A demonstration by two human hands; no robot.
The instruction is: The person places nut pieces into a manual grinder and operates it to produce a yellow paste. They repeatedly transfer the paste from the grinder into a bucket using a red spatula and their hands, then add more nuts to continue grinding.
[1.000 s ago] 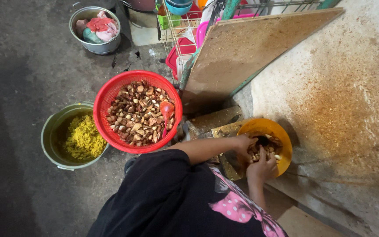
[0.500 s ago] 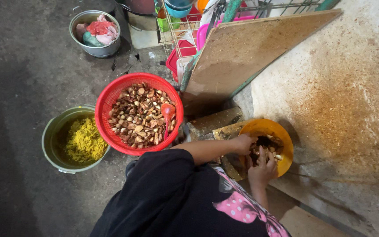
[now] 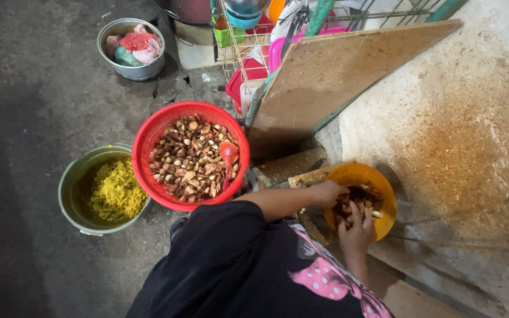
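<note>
While your left hand (image 3: 329, 193) steadies the orange bowl (image 3: 384, 182) by its near rim, fingers curled, and your right hand (image 3: 356, 231) digs spread fingers into the brown pieces (image 3: 362, 200) inside, work gently, keeping the bowl level beside the red basket (image 3: 148, 141).

No packages, labels, signs or screens visible in the head view; only open bowls and baskets.

Orange bowl (image 3: 378, 179), red basket (image 3: 166, 126), yellow-filled green bucket (image 3: 72, 182).
</note>
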